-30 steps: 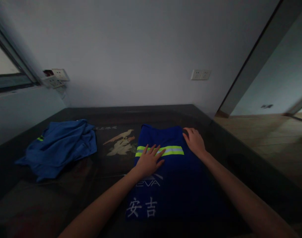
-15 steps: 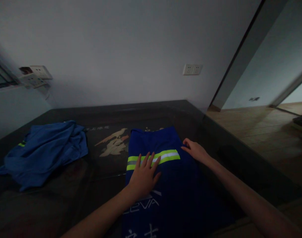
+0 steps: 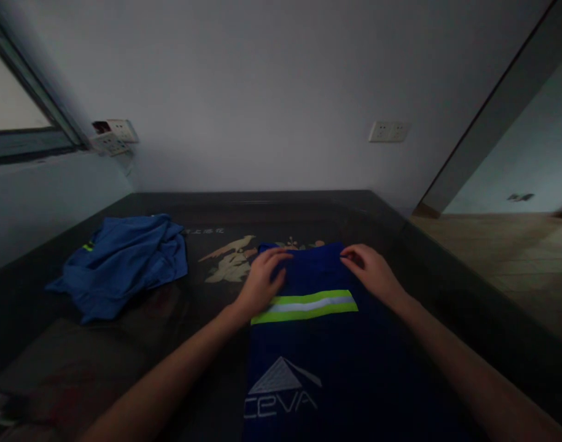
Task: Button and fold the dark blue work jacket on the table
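A dark blue work garment (image 3: 299, 344) lies flat and folded in front of me. Across it runs a yellow-green and silver reflective stripe (image 3: 317, 305), with a white triangular logo and the letters "CEVA" below. My left hand (image 3: 265, 279) rests at the garment's far left side, its fingers curved and the thumb apart. At the far right corner my right hand (image 3: 368, 267) has thumb and fingertips brought together at the cloth's edge, pinching it. The garment's lower right part fades into shadow.
A crumpled blue garment (image 3: 124, 264) lies to the left on the dark table (image 3: 207, 205), whose top bears a bird-and-flower picture (image 3: 232, 261). Behind is a wall with sockets (image 3: 389, 131). Wooden floor (image 3: 502, 245) shows beyond the table's right edge.
My left hand has lifted from the stripe and moved to the garment's far left side. My right hand has shifted up to the far right corner. The view has turned left.
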{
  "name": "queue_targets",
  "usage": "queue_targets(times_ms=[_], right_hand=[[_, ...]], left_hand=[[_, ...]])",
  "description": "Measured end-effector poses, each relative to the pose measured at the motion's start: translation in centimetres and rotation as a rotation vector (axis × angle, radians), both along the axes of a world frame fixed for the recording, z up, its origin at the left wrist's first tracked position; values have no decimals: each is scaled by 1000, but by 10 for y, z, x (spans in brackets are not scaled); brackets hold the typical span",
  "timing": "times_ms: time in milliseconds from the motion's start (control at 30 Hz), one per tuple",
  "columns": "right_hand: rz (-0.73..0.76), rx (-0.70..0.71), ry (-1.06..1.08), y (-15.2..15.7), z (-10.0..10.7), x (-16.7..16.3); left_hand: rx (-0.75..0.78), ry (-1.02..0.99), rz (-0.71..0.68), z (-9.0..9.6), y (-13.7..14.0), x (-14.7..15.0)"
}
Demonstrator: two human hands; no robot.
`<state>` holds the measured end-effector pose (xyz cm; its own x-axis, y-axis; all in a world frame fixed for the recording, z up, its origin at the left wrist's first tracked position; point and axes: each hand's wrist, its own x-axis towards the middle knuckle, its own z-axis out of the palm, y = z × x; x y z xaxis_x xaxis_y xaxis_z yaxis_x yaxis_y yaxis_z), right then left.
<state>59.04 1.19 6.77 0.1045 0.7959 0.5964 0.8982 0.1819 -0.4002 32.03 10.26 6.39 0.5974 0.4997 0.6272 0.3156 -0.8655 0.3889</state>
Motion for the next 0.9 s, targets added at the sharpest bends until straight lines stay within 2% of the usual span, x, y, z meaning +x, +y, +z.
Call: queue_targets(times_ms=[67, 133, 200, 267, 367, 500, 700, 767, 833, 900], right_hand=[[114, -34, -9, 20, 20, -32], [190, -87, -11, 46, 33, -65], [191, -131, -22, 75, 38, -94], [130, -182, -68, 103, 35, -115], [78, -269, -128, 133, 26, -134], [92, -300, -145, 145, 20, -142], [36, -123, -312, 129, 22, -150], [35, -74, -359, 124, 22, -152], [48, -49, -353, 121, 22, -151], [84, -77, -282, 122, 22, -146]], left_hand=[[5, -107, 109, 5, 43, -3], [-111, -153, 190, 1, 80, -6], [-256, -159, 157, -8, 105, -7], [-374, -151, 53, -19, 119, -9], [-449, -135, -42, -28, 126, -11], [-393, -129, 16, -30, 124, -15], [-166, -96, 235, -30, 108, -9], [-117, -88, 252, -28, 105, -8], [-159, -89, 175, -24, 107, -11], [-288, -42, 15, -17, 112, -17]])
